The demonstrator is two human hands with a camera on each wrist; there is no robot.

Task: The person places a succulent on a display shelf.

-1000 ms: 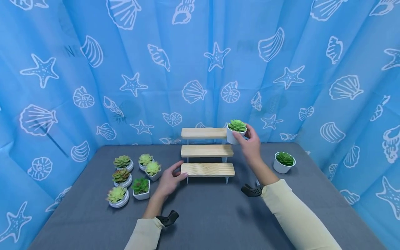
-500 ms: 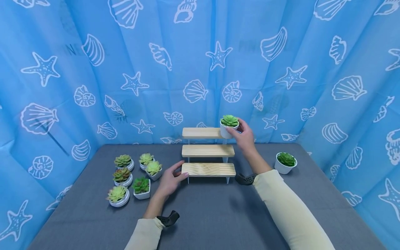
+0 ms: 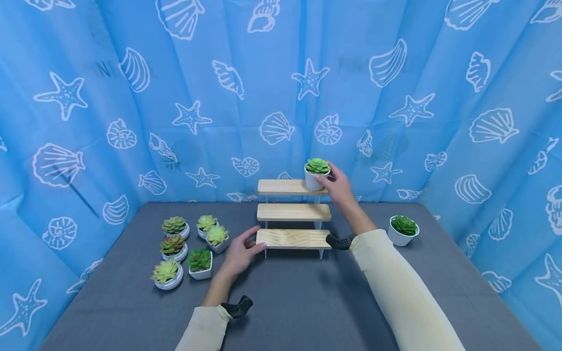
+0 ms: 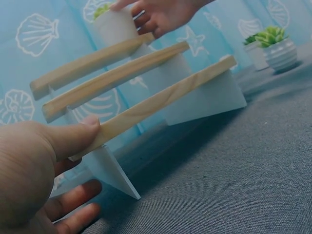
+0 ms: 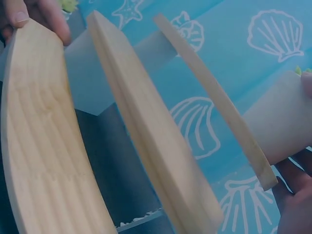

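A three-tier wooden display stand point(image 3: 292, 212) with pale legs stands at the middle of the table. My left hand point(image 3: 239, 253) grips the left end of its lowest shelf point(image 4: 161, 102), thumb on the wood and other fingers below in the left wrist view. At the top shelf's right end, my right hand point(image 3: 341, 187) holds a potted succulent point(image 3: 312, 182), bright green in a round white pot. Thumb and fingers pinch the pot's right side. The pot is upright, its base overlapping the top shelf point(image 5: 219, 107) in the head view.
Several potted succulents point(image 3: 174, 248) cluster on the grey-covered table point(image 3: 281, 312) left of the stand. A darker green one point(image 3: 400, 238) stands at the right. The left wrist view shows a ribbed white pot point(image 4: 281, 54) there too. A blue shell-print curtain point(image 3: 281, 97) hangs behind.
My right hand has carried the potted succulent leftward, from beside the top shelf's right end to over it. My left hand keeps its grip on the lowest shelf.
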